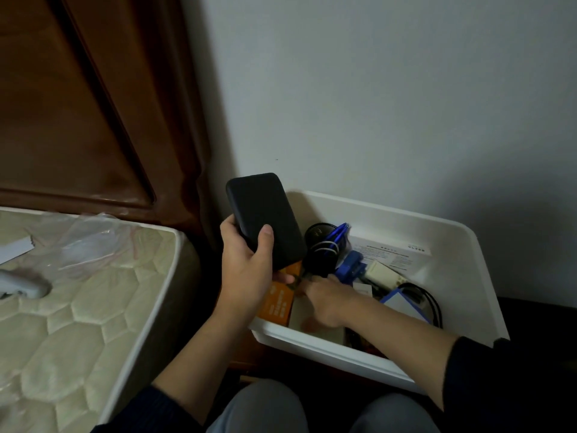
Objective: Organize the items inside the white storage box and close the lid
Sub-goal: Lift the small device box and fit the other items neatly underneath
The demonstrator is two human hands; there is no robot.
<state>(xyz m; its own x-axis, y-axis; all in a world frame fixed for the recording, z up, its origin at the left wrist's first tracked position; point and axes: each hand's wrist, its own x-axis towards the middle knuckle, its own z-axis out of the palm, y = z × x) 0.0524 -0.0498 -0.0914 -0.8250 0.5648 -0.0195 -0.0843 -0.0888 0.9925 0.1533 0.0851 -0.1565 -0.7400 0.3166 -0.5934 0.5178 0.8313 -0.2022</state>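
Note:
The white storage box (462, 245) stands open against the wall, with no lid in view. My left hand (246, 270) grips a black power bank (265, 217) above the box's left rim. My right hand (324, 301) reaches down inside the box beside an orange packet (279, 303); its fingertips are blurred and partly hidden, so a hold cannot be judged. Inside lie a black round item with coiled cable (318, 245), a blue connector (352, 264), a white adapter (384, 273), a printed white sheet (396, 251) and a blue-edged white box (402, 303).
A quilted cream mattress (78, 307) fills the left side, carrying clear plastic wrap (84, 242) and a white object (22, 285). A dark wooden headboard (78, 104) rises behind it. The pale wall (374, 89) stands right behind the box. My knees show at the bottom edge.

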